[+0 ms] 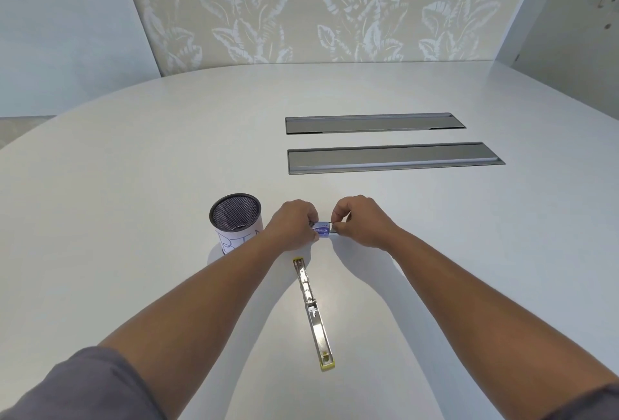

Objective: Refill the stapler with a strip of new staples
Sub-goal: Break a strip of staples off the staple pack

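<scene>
The long shiny metal stapler with yellow ends (313, 314) lay flat and wide open on the white table (134, 185), ready for filling. The left hand (294, 227) pinched the small blue staple box (322, 229) steady, just beyond the stapler. The right hand (358, 222) pinched its inner tray, probably to reach the staples.

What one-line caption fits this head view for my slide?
Both hands, left hand and right hand, pull open a small staple box beyond the opened stapler.
</scene>
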`<move>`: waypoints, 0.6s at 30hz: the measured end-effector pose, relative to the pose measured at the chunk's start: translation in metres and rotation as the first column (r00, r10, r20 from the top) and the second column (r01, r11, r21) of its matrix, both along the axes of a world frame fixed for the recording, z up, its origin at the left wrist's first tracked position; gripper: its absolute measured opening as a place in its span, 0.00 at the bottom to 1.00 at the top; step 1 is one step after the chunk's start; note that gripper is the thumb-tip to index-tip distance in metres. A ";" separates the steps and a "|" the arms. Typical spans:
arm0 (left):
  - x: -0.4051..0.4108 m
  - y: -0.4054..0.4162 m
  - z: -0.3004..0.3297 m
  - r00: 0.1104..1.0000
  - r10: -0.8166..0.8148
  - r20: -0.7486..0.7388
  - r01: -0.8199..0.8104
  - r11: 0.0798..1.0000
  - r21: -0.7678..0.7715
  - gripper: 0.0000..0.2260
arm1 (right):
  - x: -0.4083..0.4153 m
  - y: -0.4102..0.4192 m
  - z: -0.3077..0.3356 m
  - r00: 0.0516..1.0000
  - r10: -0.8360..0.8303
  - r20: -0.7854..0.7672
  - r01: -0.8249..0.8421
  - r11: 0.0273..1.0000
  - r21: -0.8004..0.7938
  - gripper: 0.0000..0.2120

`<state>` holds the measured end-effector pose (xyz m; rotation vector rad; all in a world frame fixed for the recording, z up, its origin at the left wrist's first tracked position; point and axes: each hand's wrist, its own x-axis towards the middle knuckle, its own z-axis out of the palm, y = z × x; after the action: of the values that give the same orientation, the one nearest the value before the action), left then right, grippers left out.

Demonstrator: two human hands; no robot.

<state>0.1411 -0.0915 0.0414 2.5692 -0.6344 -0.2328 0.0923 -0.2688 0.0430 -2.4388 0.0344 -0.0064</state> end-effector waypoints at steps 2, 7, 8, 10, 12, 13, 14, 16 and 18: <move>0.000 0.000 0.000 1.000 0.003 -0.003 -0.003 1.000 -0.004 0.13 | 0.000 -0.001 0.000 0.999 -0.044 0.018 0.043 0.996 0.073 0.07; 0.001 0.001 -0.001 1.000 0.006 -0.013 -0.006 1.000 -0.015 0.14 | -0.005 -0.006 0.004 0.997 -0.015 -0.075 0.043 0.920 0.389 0.05; 0.001 0.001 -0.001 1.000 0.007 -0.012 -0.007 1.000 -0.017 0.14 | -0.008 -0.005 0.004 0.992 0.042 -0.119 0.008 0.918 0.396 0.05; 0.001 0.001 -0.001 1.000 0.004 -0.006 -0.004 1.000 -0.017 0.14 | -0.013 0.000 0.000 0.975 0.119 -0.190 -0.048 0.938 0.344 0.06; 0.001 0.001 -0.001 1.000 -0.003 0.001 0.003 1.000 -0.013 0.14 | -0.016 0.004 -0.005 0.969 0.133 -0.206 -0.082 0.968 0.239 0.06; 0.001 0.001 -0.002 1.000 -0.004 0.003 0.004 1.000 -0.013 0.14 | -0.016 0.005 -0.007 0.974 0.129 -0.185 -0.094 0.978 0.188 0.06; 0.001 0.001 -0.002 1.000 -0.003 0.004 0.003 1.000 -0.013 0.14 | -0.016 0.006 -0.009 0.980 0.127 -0.151 -0.105 0.984 0.145 0.07; 0.001 0.001 -0.003 1.000 0.001 0.004 -0.001 1.000 -0.019 0.13 | -0.016 0.007 -0.009 0.987 0.134 -0.090 -0.127 0.988 0.084 0.11; 0.000 0.001 -0.003 1.000 0.002 0.004 -0.002 1.000 -0.025 0.13 | -0.016 0.006 -0.010 0.991 0.127 -0.048 -0.122 0.988 0.092 0.11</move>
<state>0.1415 -0.0902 0.0380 2.5472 -0.6318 -0.2181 0.0764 -0.2627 0.0333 -2.3472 -0.0922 0.1146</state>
